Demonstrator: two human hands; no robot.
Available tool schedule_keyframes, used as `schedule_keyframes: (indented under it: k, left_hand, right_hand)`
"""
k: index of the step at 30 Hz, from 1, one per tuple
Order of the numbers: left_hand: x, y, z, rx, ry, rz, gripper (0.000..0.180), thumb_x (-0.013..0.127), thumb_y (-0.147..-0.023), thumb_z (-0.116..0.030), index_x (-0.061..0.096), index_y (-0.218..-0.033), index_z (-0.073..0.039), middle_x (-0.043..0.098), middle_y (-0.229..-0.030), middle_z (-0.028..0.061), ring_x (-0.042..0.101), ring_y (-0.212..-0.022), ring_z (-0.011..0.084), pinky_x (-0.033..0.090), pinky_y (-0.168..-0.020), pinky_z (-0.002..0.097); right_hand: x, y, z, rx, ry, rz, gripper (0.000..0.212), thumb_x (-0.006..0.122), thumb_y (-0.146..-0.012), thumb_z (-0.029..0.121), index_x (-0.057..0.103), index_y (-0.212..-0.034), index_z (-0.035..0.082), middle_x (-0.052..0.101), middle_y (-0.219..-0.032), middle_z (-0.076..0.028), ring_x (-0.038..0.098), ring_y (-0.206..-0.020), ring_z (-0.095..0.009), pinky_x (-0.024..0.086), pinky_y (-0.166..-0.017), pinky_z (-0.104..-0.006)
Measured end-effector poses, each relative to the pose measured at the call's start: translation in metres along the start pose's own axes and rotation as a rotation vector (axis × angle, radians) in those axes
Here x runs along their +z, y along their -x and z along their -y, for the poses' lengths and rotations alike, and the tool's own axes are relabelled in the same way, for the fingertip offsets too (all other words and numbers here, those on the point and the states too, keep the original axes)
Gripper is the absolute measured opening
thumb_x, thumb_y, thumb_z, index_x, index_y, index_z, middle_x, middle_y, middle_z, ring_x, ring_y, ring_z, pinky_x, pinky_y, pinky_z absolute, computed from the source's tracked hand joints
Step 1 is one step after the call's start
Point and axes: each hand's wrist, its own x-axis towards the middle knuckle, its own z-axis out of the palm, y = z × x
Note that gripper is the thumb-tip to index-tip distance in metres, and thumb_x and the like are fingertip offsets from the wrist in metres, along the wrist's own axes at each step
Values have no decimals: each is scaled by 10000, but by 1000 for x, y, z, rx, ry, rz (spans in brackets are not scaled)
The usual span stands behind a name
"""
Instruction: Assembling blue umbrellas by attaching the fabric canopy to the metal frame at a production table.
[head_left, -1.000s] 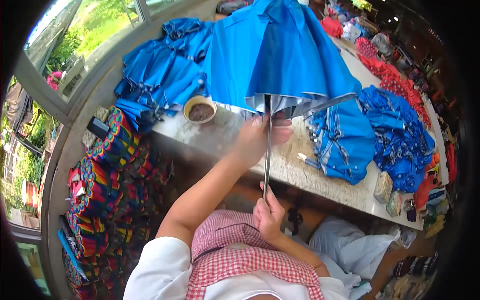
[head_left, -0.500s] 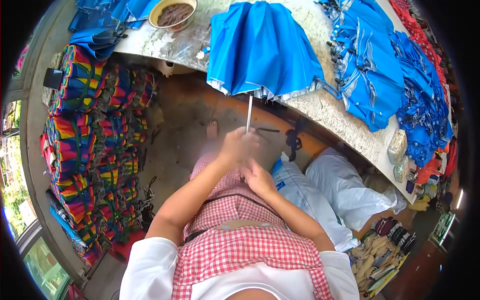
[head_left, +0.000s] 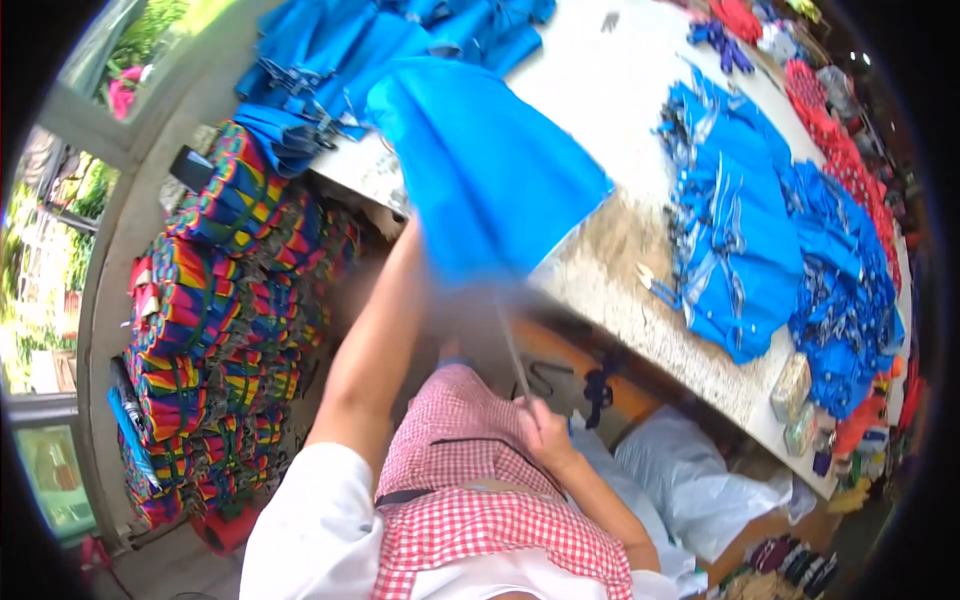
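Observation:
A blue umbrella (head_left: 490,165), its canopy partly folded, hangs over the near edge of the table, with its thin metal shaft (head_left: 510,345) running down toward my body. My right hand (head_left: 546,437) is closed around the lower end of that shaft, in front of my checked apron. My left forearm (head_left: 385,310) reaches up to the canopy's left side. The canopy hides my left hand, so its fingers do not show. Blurring smears the canopy's lower edge.
Blue umbrellas (head_left: 350,50) lie at the table's far left, and more blue umbrellas (head_left: 735,220) are piled on the right. Bundled rainbow-coloured umbrellas (head_left: 195,300) are stacked at left. White sacks (head_left: 680,470) stand beneath the table (head_left: 620,260).
My left hand has left the shaft and gone up to the canopy. My right hand has shifted right and down the shaft. The canopy now tilts, and the view has turned.

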Motion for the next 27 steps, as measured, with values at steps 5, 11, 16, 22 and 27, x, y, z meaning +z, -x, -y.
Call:
schedule_keyframes:
  k: [5,11,16,22,27]
  left_hand:
    - [139,-9,-51,766,-175,277,538,585,-810,-352,429,-1199,-14,547,-1074,196,555,-905,326,455,-768,402]
    - [141,-36,88,978,-500,586,489,676,-732,-240,524,-1137,-13,559,-1105,225,573,-987,347,435,-834,414]
    - [204,-106,-64,1125,-1010,288,281,680,-753,-261,539,-759,-17,553,-618,177,472,-503,253,377,-478,371]
    - [172,-412,-163,1148,-1889,-202,694,487,-813,-544,387,-1286,-47,529,-1168,186,568,-955,351,482,-699,416]
    - [3,-551,-95,1029,-1944,78,748,536,-741,-94,161,-1387,-56,231,-1404,212,253,-1278,367,220,-1047,414]
  right_hand:
    - [-65,-100,28,-146,618,-219,344,593,-778,137,505,-1078,-8,529,-991,-187,510,-909,-348,414,-801,-402]
    - [-83,-113,-3,89,532,-540,291,583,-768,83,529,-1040,-6,518,-998,-177,502,-898,-345,411,-784,-400]
    - [-87,-136,-11,188,466,-405,225,580,-746,52,570,-969,20,549,-956,-157,541,-870,-338,452,-753,-377]
    - [-85,-199,-31,354,400,-465,228,557,-773,126,570,-984,39,554,-969,-134,550,-879,-307,463,-760,-363]
    - [-81,-234,-21,457,384,-405,242,543,-787,159,563,-998,42,551,-983,-132,550,-889,-300,463,-750,-361]
